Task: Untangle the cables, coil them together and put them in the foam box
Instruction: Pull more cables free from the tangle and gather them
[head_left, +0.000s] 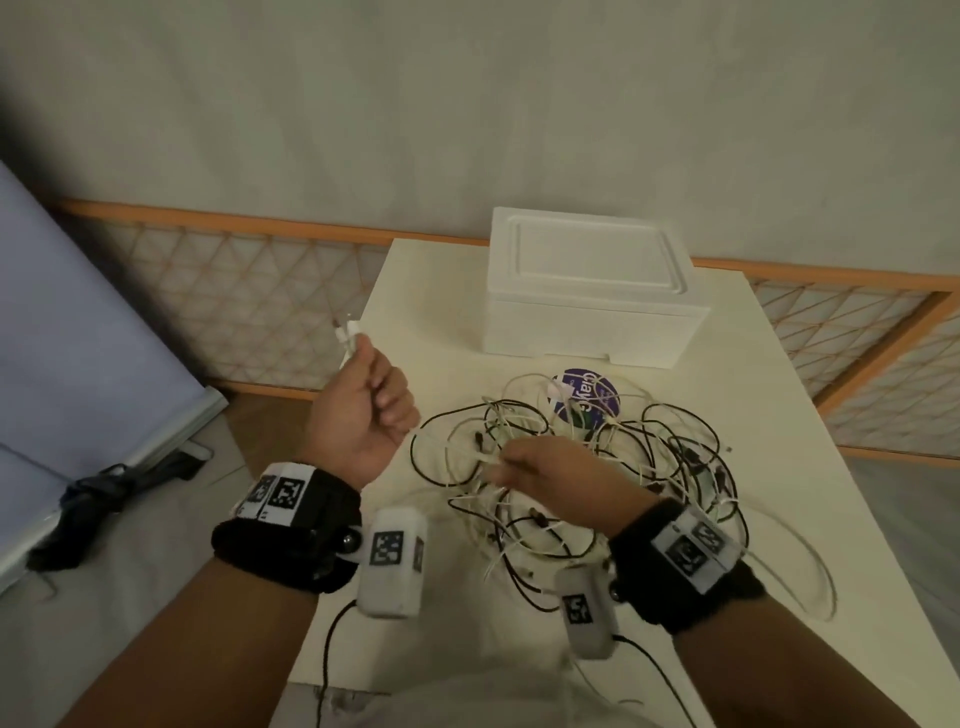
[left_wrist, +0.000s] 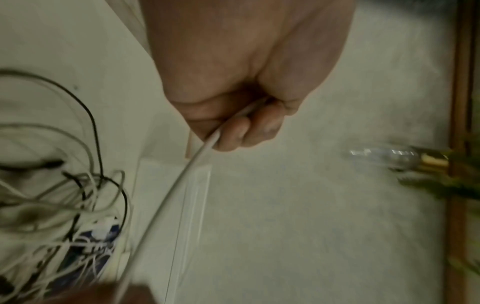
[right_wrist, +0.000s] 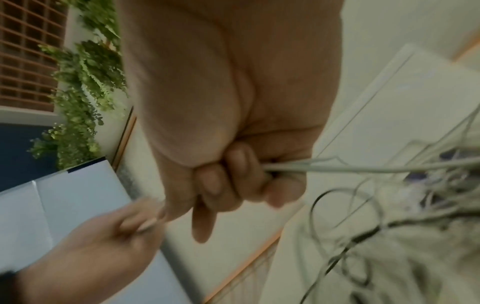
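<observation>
The left hand (head_left: 363, 410) is fisted round a white cable (left_wrist: 182, 181) off the bench's (head_left: 779, 415) left edge; the right hand (head_left: 550, 478) grips strands above the tangle (head_left: 649, 467) mid-bench. The lidded box (head_left: 592, 306) sits far, bare bench beside it. Only the wrist views show a leafy plant (right_wrist: 85, 82).

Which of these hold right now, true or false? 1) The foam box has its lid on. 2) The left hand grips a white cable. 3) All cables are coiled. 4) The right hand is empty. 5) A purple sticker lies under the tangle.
1) True: the foam box is closed.
2) True: the left hand grips a white cable, its plug end raised.
3) False: the cable tangle lies loose on the table.
4) False: the right hand pinches white cable.
5) True: the purple sticker shows beneath the strands.
</observation>
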